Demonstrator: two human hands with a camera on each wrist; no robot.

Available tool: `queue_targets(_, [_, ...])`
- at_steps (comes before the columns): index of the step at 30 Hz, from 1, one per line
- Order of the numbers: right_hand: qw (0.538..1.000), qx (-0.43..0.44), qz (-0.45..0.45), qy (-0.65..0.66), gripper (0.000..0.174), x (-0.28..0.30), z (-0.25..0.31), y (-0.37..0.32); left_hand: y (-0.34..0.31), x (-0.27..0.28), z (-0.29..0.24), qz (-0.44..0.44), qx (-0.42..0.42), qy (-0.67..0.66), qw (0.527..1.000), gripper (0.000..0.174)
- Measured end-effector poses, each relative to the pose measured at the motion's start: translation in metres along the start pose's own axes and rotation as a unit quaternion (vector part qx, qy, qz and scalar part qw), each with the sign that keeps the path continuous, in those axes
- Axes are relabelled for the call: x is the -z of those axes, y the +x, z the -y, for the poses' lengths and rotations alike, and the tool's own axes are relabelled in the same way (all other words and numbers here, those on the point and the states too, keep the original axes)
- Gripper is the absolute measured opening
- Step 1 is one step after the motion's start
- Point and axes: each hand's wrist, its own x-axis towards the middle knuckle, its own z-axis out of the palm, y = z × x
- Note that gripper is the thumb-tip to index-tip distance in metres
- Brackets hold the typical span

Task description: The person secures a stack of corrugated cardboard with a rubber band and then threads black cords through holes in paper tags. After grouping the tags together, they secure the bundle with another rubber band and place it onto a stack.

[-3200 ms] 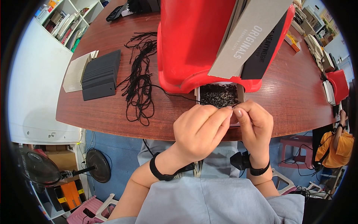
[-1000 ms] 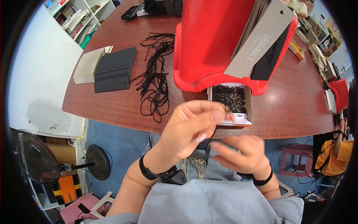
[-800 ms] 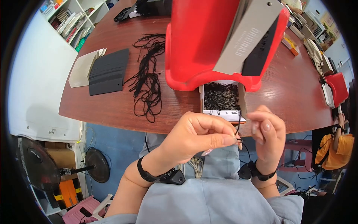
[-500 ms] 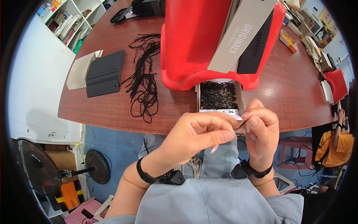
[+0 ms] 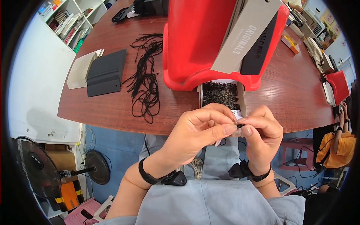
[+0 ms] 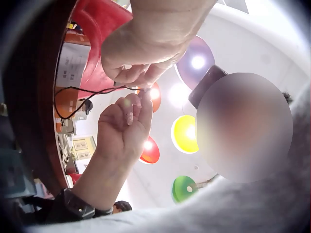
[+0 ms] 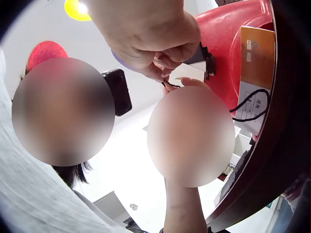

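Observation:
In the head view my left hand [image 5: 204,127] and right hand [image 5: 264,131] meet fingertip to fingertip just in front of the table edge. Thumb and forefinger of each pinch a thin black cord, a short dark piece of which shows between them. A long loop of this cord [image 6: 92,91] hangs away from the fingertips in the left wrist view. Beyond the hands, an open box [image 5: 242,101] holds a heap of small black pieces [image 5: 219,93], partly under a red plastic stool [image 5: 198,45]. The exact join at the fingertips is hidden by the fingers.
Left on the table lie a bunch of black cords [image 5: 145,84], a fanned stack of black cards [image 5: 107,71] and pale cards [image 5: 79,73]. A grey tag [image 5: 240,41] and a black tag [image 5: 257,56] lean on the stool. A fan [image 5: 37,165] stands at lower left.
The hands were apart a second ago, the right one lower and loose. It has risen, taken hold of the cord and come up against the left fingertips. Earlier, a strand ran from the bunch.

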Motion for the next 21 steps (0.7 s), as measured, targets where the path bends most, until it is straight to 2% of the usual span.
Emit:
queue_targets(1, [1.0,0.001,-0.004,0.012,0.011,-0.001,-0.001,0.0,0.0,0.0,-0.001,-0.001,0.0,0.0,1.0,0.004])
queue_targets(3, [1.0,0.002,-0.009,0.023,0.01,-0.002,-0.003,0.001,0.0,-0.002,-0.006,0.003,0.069,-0.053,0.996,0.003])
queue_targets(13, [0.995,-0.045,0.004,0.083,0.005,-0.002,-0.001,0.002,0.002,-0.004,-0.002,0.023,0.009,0.01,1.0,0.003])
queue_targets(16, [0.987,-0.078,-0.014,0.138,0.007,-0.007,0.005,-0.003,-0.005,-0.011,-0.004,0.004,0.042,-0.012,0.999,0.004])
queue_targets(18, [0.982,-0.094,-0.029,0.164,0.009,-0.008,0.005,-0.005,-0.006,-0.009,-0.008,0.033,0.095,-0.063,0.993,0.008])
queue_targets(19, [0.969,-0.1,-0.026,0.222,0.009,-0.006,0.003,-0.008,-0.006,-0.009,-0.008,0.032,0.095,-0.064,0.993,0.008])
queue_targets(20, [0.954,-0.106,-0.023,0.28,0.01,-0.005,0.002,-0.009,-0.006,-0.009,-0.008,0.016,0.075,-0.001,0.997,0.012])
queue_targets(21, [0.954,-0.107,-0.022,0.279,0.01,-0.004,0.002,-0.009,-0.006,-0.01,-0.007,0.0,0.055,0.062,0.997,0.016])
